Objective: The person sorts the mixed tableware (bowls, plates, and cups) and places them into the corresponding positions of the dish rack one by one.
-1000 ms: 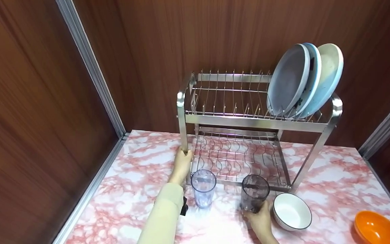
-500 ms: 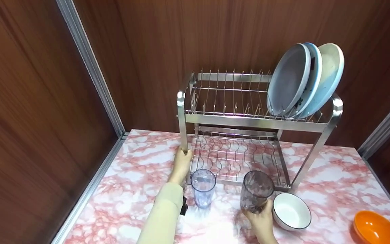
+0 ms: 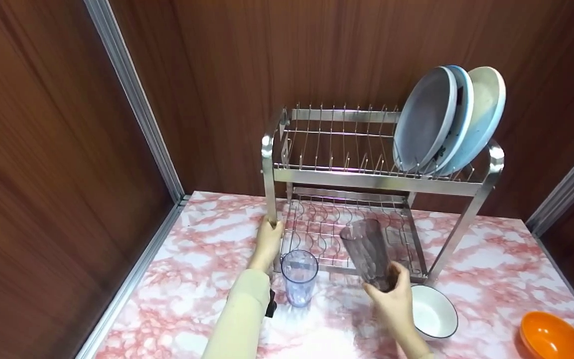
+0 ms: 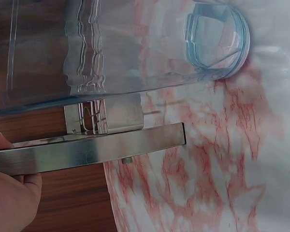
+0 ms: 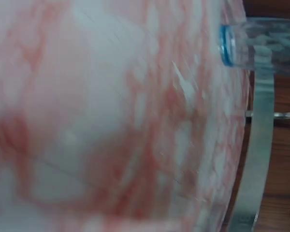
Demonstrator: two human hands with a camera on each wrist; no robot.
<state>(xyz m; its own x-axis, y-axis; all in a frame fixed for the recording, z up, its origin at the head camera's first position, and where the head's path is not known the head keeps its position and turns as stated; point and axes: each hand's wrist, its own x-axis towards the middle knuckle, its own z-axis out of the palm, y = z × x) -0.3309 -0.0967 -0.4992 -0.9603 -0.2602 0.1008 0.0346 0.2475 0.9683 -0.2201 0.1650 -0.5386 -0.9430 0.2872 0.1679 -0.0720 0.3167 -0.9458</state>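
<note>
In the head view my left hand (image 3: 268, 244) grips the front left leg of a two-tier metal dish rack (image 3: 337, 178). The left wrist view shows fingers (image 4: 14, 198) wrapped around that leg. My right hand (image 3: 395, 301) holds a grey transparent tumbler (image 3: 364, 249) near its base. The tumbler leans to the left, its mouth overlapping the rack's lower wire shelf (image 3: 312, 234). A clear bluish tumbler (image 3: 299, 281) stands upright on the table between the two arms. It also appears large in the left wrist view (image 4: 217, 43).
Several plates (image 3: 425, 119) stand on edge at the right of the upper tier. A white bowl (image 3: 434, 314) sits by the right forearm, partly covered by it. An orange bowl (image 3: 556, 334) lies farther right on the marbled table (image 3: 182, 279). Brown panels (image 3: 217, 99) enclose the back and sides.
My right hand has raised the grey tumbler and moved it forward toward the lower shelf, tipping its mouth to the left. My left hand has stayed on the rack leg.
</note>
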